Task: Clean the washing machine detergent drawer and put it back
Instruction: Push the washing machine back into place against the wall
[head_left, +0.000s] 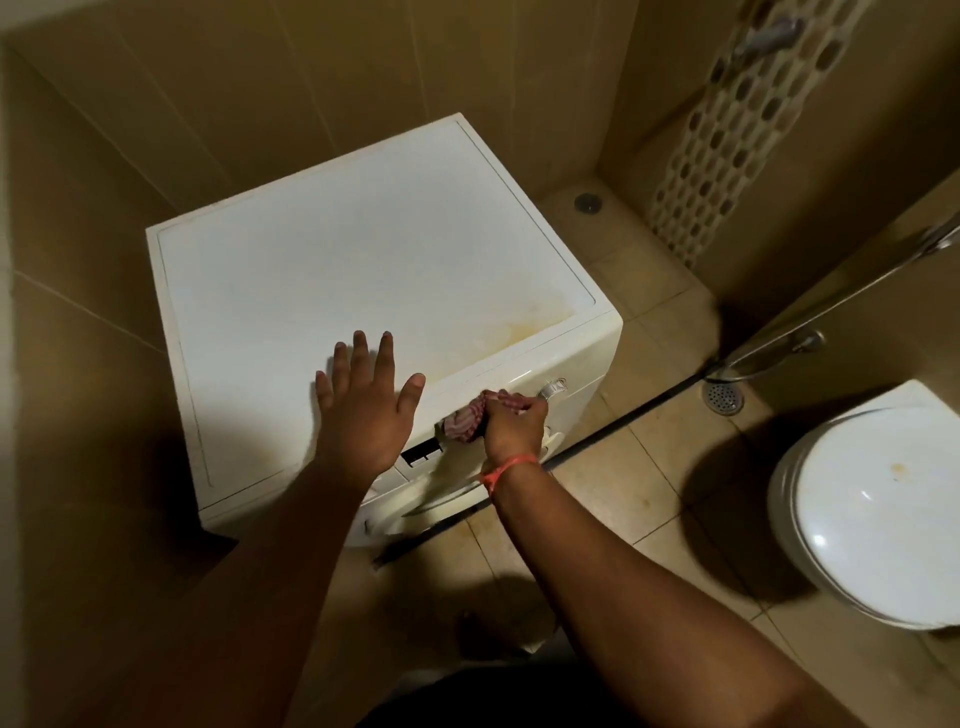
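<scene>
Nearest the camera, the person's right hand (511, 426) curls its fingers round a bunched red-and-white checked cloth (467, 420) and pushes it against the upper front of the washing machine (363, 249), just left of the silver program dial (551, 388). The cloth seems to sit in the dark opening on the front panel, probably the slot where the detergent drawer belongs; the drawer itself cannot be made out, so whether it is out or seated cannot be told. An orange thread (506, 467) circles that wrist.

Just left of the cloth, the left hand (366, 410) lies flat on the machine's front top edge, fingers spread and holding nothing, likely bracing the body against the wiping push.

To the machine's right stands a white toilet (872, 509), lid down, with a floor drain (723, 397) between them. Beyond the machine rise tan wall tiles (208, 78).
</scene>
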